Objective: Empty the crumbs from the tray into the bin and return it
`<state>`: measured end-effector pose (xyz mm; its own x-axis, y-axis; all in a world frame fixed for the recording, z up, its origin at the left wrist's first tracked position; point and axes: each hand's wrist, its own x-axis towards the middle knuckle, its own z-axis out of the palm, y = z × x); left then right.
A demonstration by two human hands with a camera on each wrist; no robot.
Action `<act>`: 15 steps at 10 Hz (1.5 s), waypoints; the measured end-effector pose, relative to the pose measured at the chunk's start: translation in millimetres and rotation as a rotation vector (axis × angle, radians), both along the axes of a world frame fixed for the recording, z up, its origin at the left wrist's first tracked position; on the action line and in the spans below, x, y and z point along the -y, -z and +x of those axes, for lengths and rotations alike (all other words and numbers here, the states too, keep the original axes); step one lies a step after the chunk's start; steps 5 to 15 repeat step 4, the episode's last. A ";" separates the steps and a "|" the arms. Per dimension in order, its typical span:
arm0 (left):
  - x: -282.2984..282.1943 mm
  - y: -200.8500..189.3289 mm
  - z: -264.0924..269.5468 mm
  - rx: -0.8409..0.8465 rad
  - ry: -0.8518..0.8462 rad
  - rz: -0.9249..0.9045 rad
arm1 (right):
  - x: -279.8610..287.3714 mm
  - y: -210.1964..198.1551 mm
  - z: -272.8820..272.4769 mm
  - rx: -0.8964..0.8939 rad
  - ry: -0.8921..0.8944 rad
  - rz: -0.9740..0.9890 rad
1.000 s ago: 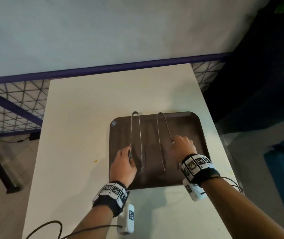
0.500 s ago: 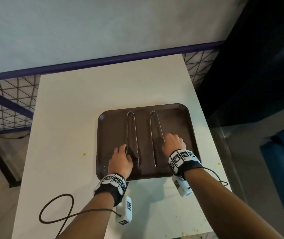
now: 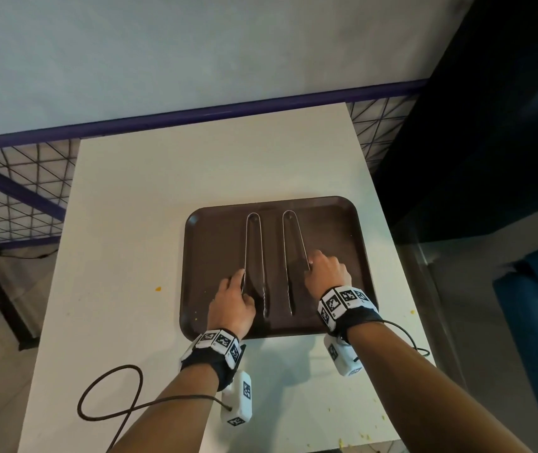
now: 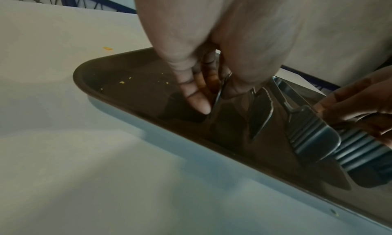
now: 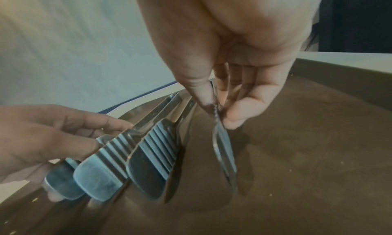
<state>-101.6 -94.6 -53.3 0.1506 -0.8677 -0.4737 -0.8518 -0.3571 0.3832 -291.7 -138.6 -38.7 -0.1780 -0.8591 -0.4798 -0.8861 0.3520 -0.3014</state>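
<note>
A brown tray (image 3: 336, 223) lies flat on the white table (image 3: 169, 197), in the middle of the head view. Two metal tongs lie on it, side by side. The left hand (image 3: 231, 305) pinches one arm of the left tongs (image 3: 254, 253) with thumb and fingers. The right hand (image 3: 326, 273) pinches one arm of the right tongs (image 3: 293, 246) the same way (its fingers curl down). A few yellow crumbs (image 4: 125, 82) sit in the tray's lower left corner.
</note>
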 end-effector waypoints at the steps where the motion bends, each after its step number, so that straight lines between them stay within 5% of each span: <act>1: -0.7 -2.7 -0.9 -0.001 0.005 -0.011 | -2.6 -1.7 -1.6 0.018 0.015 -0.010; 4: -16.2 -10.2 13.5 -0.097 -0.095 -0.118 | -22.8 -14.6 -15.9 0.145 0.107 -0.008; 15: -16.2 -10.2 13.5 -0.097 -0.095 -0.118 | -22.8 -14.6 -15.9 0.145 0.107 -0.008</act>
